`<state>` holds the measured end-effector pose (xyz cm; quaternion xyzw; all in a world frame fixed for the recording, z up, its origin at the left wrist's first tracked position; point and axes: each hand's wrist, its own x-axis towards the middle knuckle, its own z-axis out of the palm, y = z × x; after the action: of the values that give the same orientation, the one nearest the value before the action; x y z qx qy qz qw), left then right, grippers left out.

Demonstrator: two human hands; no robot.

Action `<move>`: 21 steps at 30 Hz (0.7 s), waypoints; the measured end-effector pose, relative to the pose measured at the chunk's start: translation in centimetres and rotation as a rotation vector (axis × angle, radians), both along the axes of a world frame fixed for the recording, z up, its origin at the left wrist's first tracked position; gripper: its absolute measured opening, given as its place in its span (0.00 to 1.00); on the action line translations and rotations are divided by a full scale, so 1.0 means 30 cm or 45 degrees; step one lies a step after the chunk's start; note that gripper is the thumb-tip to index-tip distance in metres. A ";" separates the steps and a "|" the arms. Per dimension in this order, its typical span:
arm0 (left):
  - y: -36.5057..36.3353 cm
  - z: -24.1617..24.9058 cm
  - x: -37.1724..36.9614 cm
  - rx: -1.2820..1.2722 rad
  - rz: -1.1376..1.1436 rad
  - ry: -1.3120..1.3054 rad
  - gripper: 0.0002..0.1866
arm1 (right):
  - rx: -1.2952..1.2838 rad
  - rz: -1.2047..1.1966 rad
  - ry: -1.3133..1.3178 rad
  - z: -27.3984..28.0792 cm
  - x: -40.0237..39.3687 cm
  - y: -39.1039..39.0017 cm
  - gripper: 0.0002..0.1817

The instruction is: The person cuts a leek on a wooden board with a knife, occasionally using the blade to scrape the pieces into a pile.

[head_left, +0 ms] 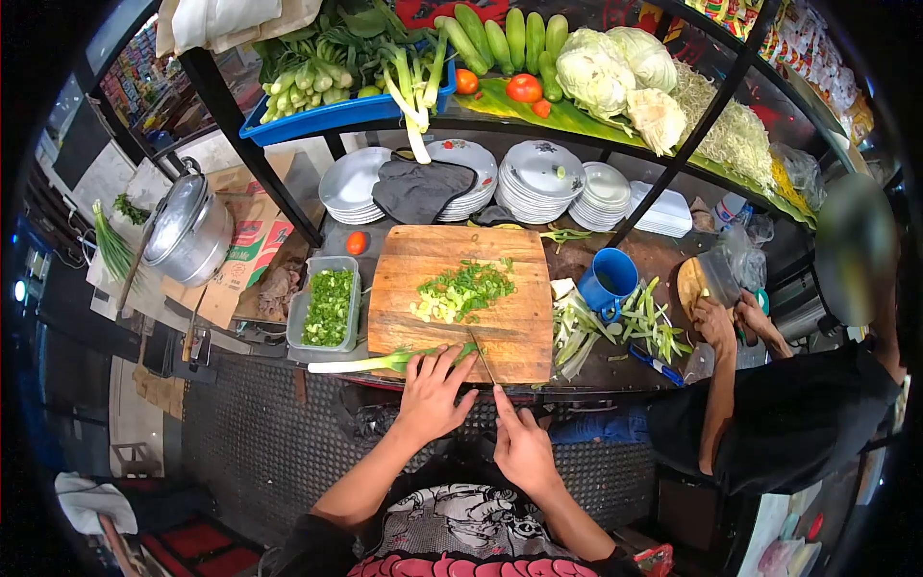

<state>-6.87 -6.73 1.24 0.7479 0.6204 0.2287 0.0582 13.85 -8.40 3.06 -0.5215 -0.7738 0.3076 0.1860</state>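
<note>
My left hand (pixel 435 392) presses its bent fingers over the green end of a leek (pixel 358 366), whose white stalk sticks out to the left past the board's edge. In my right hand (pixel 525 447) is the handle of a knife (pixel 481 357); its blade points up and away across the front of a wooden cutting board (pixel 399 274), just right of my left fingers. A heap of chopped leek (pixel 463 292) lies in the middle of the board. Left of it, a clear plastic container (pixel 357 306) holds more chopped greens (pixel 328 310).
A co-worker's hands (pixel 716 320) work over a round board at the right. Leek trimmings (pixel 654 319) and a blue mug (pixel 608 279) lie beside my board. Behind are stacked plates (pixel 541 173) and a tomato (pixel 357 242); a vegetable shelf overhangs them. A pot (pixel 187 226) stands left.
</note>
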 end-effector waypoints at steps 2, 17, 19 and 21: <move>0.001 0.003 0.001 -0.002 0.004 0.004 0.34 | 0.064 0.015 -0.056 -0.002 -0.002 0.000 0.40; -0.005 -0.014 -0.010 0.009 -0.021 0.006 0.36 | -0.011 0.006 0.150 0.044 0.106 -0.076 0.34; -0.007 -0.013 -0.011 0.011 -0.024 0.019 0.35 | 0.036 0.017 0.167 0.020 0.080 -0.055 0.36; -0.008 -0.009 -0.007 0.020 -0.016 0.026 0.34 | 0.079 0.016 0.184 0.002 0.068 -0.046 0.37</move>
<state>-7.08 -6.97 0.98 0.7545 0.6145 0.2255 0.0475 15.88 -9.79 3.11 -0.4869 -0.7708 0.3217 0.2555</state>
